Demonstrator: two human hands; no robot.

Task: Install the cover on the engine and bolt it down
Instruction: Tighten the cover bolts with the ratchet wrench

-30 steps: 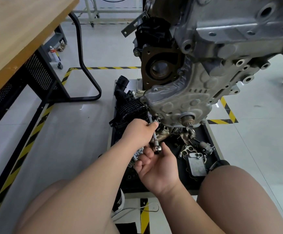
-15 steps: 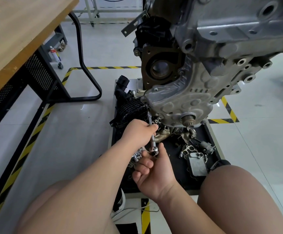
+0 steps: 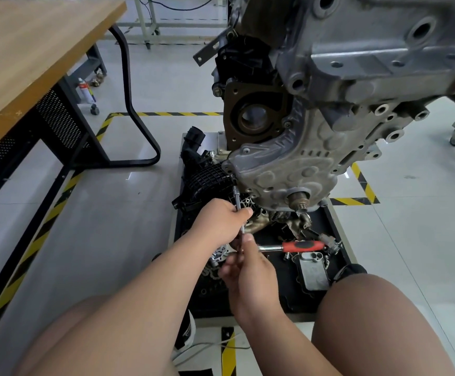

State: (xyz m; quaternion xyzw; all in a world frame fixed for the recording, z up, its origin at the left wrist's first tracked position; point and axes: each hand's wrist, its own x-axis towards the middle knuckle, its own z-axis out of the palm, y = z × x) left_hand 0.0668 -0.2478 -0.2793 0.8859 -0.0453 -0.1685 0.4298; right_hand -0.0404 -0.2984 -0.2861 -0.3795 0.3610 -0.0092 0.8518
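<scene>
I'm gripping the stiff, slick extension bar (image 3: 237, 197) mid-shaft with my left hand (image 3: 221, 221), my right hand (image 3: 250, 270) probably pinching the ratchet (image 3: 291, 246) at its head

1. My right hand (image 3: 250, 272) is now higher, its thumb against the lower end of the extension bar (image 3: 237, 202).
2. The ratchet (image 3: 299, 246) now shows its red handle, pointing right from frame centre.

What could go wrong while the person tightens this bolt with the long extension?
1. The long extension, steadied only by the left hand, may slip off the bolt at the edge of the cover.
2. The ratchet lies low over loose parts in the tray; swinging it may hit them.
</scene>
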